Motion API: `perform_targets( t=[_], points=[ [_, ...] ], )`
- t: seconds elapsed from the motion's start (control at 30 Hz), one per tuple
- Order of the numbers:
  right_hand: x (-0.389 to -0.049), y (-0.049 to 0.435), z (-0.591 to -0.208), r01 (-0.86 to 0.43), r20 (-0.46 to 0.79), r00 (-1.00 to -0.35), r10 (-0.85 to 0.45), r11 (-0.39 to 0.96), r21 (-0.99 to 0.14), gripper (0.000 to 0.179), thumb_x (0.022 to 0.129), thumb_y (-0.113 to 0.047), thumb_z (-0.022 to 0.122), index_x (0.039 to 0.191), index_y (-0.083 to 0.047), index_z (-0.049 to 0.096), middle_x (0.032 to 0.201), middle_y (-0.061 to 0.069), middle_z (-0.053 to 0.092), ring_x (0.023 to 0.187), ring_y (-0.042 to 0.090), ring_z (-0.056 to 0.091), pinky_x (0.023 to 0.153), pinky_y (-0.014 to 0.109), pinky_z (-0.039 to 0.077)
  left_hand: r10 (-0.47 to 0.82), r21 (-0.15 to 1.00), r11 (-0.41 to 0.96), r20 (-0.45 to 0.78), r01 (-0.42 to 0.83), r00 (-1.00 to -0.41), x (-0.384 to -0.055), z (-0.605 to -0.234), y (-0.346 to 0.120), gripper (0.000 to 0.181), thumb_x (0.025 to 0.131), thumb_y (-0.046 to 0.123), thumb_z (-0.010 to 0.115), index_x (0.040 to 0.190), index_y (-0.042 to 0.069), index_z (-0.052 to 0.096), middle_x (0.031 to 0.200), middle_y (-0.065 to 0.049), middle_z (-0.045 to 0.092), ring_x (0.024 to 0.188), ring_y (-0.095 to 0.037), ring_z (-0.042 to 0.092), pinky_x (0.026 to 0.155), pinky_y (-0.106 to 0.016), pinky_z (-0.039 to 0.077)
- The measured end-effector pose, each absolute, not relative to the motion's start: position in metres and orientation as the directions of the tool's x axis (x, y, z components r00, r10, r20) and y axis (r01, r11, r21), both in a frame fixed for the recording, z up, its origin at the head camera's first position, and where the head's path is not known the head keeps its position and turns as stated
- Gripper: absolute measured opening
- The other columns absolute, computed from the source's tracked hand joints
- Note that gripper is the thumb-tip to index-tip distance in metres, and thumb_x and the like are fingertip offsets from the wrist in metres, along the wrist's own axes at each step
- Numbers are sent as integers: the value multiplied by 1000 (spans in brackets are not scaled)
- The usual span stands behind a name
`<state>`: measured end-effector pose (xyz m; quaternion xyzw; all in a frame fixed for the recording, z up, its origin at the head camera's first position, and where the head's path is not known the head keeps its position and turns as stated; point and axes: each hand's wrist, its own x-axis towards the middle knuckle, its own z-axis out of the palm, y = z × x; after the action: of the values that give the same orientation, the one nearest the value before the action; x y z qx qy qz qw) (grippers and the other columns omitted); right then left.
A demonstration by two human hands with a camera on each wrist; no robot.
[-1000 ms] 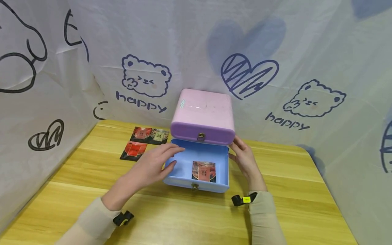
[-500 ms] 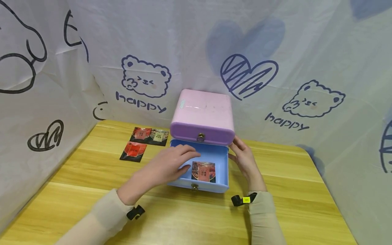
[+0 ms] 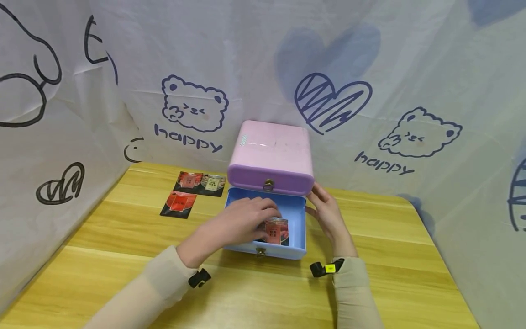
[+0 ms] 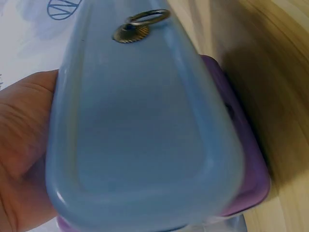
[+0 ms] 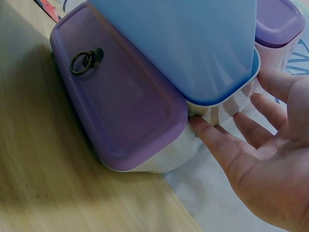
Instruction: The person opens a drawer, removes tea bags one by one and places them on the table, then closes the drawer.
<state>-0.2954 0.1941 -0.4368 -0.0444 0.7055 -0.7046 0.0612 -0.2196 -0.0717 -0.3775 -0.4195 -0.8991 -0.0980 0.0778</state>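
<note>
A small drawer cabinet (image 3: 273, 148) with a pink top stands against the backdrop, and its blue drawer (image 3: 283, 252) is pulled out. Inside lies a red and black flat packet (image 3: 278, 233). My left hand (image 3: 240, 221) reaches over the drawer's left wall, its loosely bent fingers and thumb overlapping the packet's left side. In the left wrist view the drawer's front (image 4: 140, 116) hides those fingertips. My right hand (image 3: 330, 219) steadies the cabinet's right side; in the right wrist view its extended fingers (image 5: 217, 140) touch the white casing just behind the blue drawer.
Three more flat packets lie left of the cabinet: a red one (image 3: 190, 181), a yellowish one (image 3: 213, 183) and a bright red one (image 3: 178, 204). A purple drawer (image 5: 130, 101) with a ring pull sits beneath the blue one. A printed cloth (image 3: 263, 59) hangs behind the wooden table (image 3: 394, 256).
My left hand has moved right, from the drawer's left edge to over the packet inside, and dipped lower. The right hand has stayed at the cabinet's side.
</note>
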Motion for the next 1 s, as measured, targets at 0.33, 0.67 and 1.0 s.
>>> perform_targets(
  t=[0.33, 0.67, 1.0],
  points=[
    [-297, 194, -436, 20, -20, -988, -156, 1, -1000, 59, 108, -28, 58, 162, -15, 39, 167, 8, 35, 148, 31, 41, 114, 53, 44, 749, 208, 634, 76, 745, -658, -221, -367, -53, 43, 88, 25, 85, 128, 16, 73, 123, 2, 69, 108, -15, 65, 93, -33, 57],
    [-296, 195, -438, 26, -23, -989, -148, -15, -1000, 59, 108, -26, 58, 161, -12, 39, 167, 10, 34, 148, 31, 40, 114, 53, 45, 734, 238, 657, 15, 715, -679, -224, -372, -46, 37, 88, 24, 85, 124, 21, 76, 116, 5, 72, 93, -8, 63, 84, -28, 55],
    [-296, 194, -437, 23, -20, -988, -156, -16, -1000, 59, 107, -26, 58, 162, -12, 38, 167, 10, 35, 147, 30, 41, 114, 53, 44, 698, 273, 692, -20, 668, -715, -229, -376, -45, 31, 89, 24, 83, 120, 24, 79, 95, 8, 71, 78, -7, 57, 72, -26, 51]
  ],
)
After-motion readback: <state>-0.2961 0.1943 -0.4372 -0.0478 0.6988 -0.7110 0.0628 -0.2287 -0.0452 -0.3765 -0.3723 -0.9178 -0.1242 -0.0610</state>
